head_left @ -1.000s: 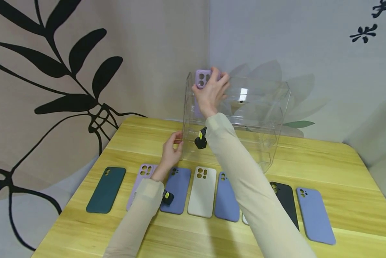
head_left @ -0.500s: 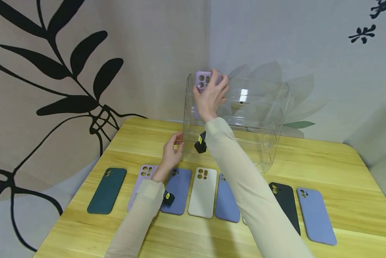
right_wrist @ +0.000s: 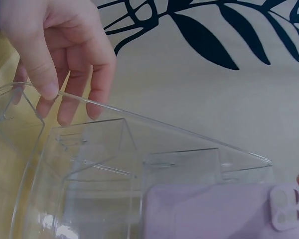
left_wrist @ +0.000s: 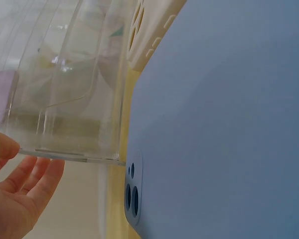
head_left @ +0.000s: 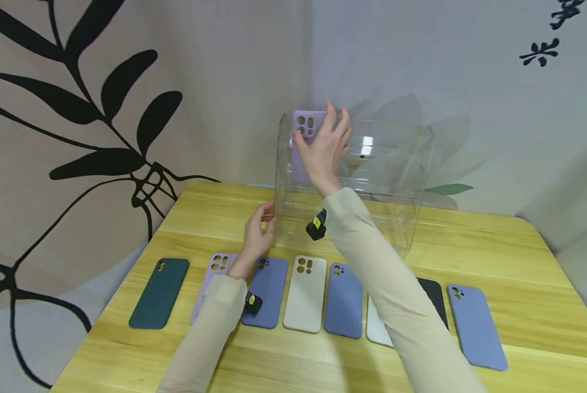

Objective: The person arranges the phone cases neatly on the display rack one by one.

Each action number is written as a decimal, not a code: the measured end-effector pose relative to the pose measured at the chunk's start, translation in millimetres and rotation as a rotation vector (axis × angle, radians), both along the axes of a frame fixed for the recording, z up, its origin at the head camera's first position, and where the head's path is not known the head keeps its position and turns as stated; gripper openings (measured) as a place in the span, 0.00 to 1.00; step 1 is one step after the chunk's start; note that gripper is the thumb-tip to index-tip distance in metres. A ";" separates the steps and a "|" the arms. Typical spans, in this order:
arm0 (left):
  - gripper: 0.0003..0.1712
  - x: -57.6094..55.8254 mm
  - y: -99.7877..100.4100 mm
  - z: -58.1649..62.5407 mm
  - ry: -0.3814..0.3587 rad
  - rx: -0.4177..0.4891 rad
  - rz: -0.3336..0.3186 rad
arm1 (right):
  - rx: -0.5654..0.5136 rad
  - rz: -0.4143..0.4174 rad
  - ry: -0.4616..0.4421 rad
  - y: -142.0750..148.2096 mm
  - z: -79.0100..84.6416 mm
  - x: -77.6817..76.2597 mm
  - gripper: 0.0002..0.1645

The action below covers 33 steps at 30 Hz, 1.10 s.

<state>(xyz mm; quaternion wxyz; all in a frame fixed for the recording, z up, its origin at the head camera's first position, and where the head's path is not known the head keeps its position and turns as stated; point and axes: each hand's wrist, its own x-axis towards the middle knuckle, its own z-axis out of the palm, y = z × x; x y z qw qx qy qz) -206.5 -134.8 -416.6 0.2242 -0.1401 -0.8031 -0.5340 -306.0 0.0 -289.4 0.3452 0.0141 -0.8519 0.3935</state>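
A clear acrylic stepped display stand (head_left: 387, 180) stands at the back of the table. In its upper left part a lilac phone case (head_left: 300, 161) sits upright, camera cutouts at the top. My right hand (head_left: 325, 153) is at this case with its fingers spread, thumb beside the cutouts; only one fingertip shows in the right wrist view. Low on the stand's left side panel, my left hand (head_left: 258, 233) pinches the edge, thumb on one face and fingers on the other, as the right wrist view shows. In the left wrist view a blue phone case (left_wrist: 224, 124) fills the foreground.
Before the stand lies a row of phone cases: dark green (head_left: 159, 293), lilac (head_left: 210, 278), blue, cream (head_left: 305, 295), another blue (head_left: 343, 300), white (head_left: 378, 327), black (head_left: 435, 297) and blue (head_left: 477, 327). My sleeves partly cover some. A wall stands behind.
My right hand's fingers have spread and the hand has shifted slightly right, baring more of the lilac phone case in the stand. My left hand stays on the stand's edge.
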 end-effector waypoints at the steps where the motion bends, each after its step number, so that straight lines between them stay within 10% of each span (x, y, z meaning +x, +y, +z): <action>1: 0.19 -0.3 0.1 -0.5 -0.002 0.001 0.001 | -0.004 0.016 0.009 1.9 0.2 1.7 0.50; 15: 0.18 -0.3 2.0 -2.8 0.017 0.014 -0.018 | -0.090 0.263 0.191 40.1 -8.5 22.4 0.43; 33: 0.18 1.1 0.8 -0.1 -0.006 0.015 -0.018 | 0.027 0.317 0.269 101.4 -36.4 68.9 0.40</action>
